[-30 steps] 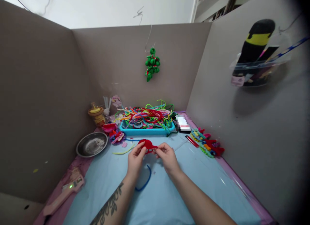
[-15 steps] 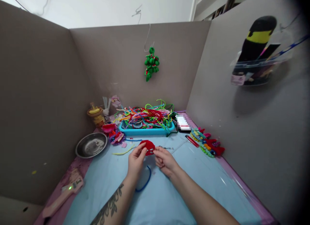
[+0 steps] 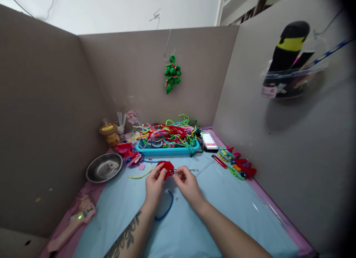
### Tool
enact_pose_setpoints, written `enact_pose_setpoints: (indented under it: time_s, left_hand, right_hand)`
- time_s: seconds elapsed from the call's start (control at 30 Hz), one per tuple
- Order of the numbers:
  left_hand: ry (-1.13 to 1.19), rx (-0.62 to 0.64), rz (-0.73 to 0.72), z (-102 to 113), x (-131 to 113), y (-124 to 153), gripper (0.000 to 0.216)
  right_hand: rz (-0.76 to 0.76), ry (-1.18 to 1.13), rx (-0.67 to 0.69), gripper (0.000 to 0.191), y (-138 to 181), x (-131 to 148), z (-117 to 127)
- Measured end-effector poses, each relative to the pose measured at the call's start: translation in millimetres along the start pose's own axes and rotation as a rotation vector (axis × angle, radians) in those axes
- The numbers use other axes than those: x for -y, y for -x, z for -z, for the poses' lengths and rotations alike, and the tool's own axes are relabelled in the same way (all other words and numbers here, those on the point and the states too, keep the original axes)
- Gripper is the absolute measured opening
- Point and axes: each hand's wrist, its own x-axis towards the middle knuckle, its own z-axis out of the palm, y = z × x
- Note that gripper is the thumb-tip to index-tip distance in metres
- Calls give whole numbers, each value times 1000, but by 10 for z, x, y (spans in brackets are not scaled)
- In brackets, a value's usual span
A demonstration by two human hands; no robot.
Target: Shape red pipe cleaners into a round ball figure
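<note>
My left hand pinches a small red fuzzy piece, rounded with gaps in it, which looks made of chenille stem. Close to the right edge of that piece is my right hand, its fingers curled and the thumb pressed in; whatever they hold is hidden. A blue chenille stem curves on the table below the hands. Left of them lies a pale yellow stem. Just behind the right fingers is a thin metallic item, too small to name.
A blue tray heaped with coloured stems stands at the back. To the left are a metal bowl of small pale bits and a pink glue gun. Right lie a red pen-like item, a phone and colourful fuzzy crafts.
My right hand has drawn slightly away from the red piece, and its fingers have turned upward. The left hand still holds the piece, now tilted a little. The view has shifted slightly.
</note>
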Motion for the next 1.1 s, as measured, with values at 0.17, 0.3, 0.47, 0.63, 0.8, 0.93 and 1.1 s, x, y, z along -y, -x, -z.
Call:
enact_pose_setpoints:
  time_s: [0.17,0.3,0.47,0.63,0.8,0.93,1.1]
  left_hand:
    - [-40,21,-17,-16,-23,19,35]
    - [-79,49,-41,-20,8,34,34]
    - [-123,56,-56,-31,1,50,33]
    - [-115,62,-55,-42,-32,52,31]
    - [-144,55,-75,-34,-63,65,31]
    - [-181,58,-101,-31,-64,76,29]
    - [-193,73,-98,-13,-12,51,29]
  right_hand:
    - [334,337,190,17,92,59,-28]
    - [477,466,151,18,105,50,-46]
    - [527,459,111,20,93,46,-27]
    - [424,289,42,16,86,35,-6]
    - [402,189,31,15,89,27,-7]
    - [418,111,22,13,93,46,-14]
    - [633,107,119,21,127,120,1]
